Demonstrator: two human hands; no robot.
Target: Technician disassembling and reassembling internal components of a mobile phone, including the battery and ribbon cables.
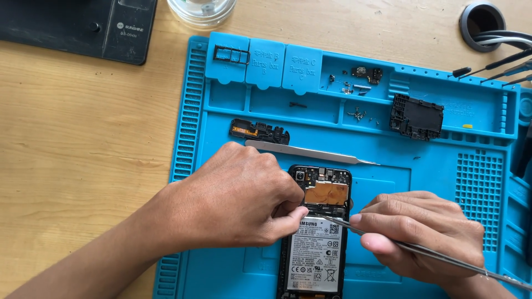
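On the wooden counter (83, 138), at far left, a black flat device (77, 25) lies along the top edge, with a clear round container (200, 10) just beside it. Next comes the blue work mat (443, 177), whose upper trays hold a small black frame (231, 54), loose screws (359, 114), a tiny circuit piece (367, 72) and a black plastic cover (417, 117). Below them lie a black-and-orange part (259, 132) and spare tweezers (310, 153), untouched. The left hand (233, 202) rests on the mat with its fingers curled, thumb and fingertip pressed against the left edge of the opened phone (317, 232), which lies back-up near the mat's lower middle, battery and board exposed. The right hand (421, 232) is pinched around metal tweezers (410, 246), whose tip touches the phone just above the battery. Black tool handles (499, 66) stick in at upper right.
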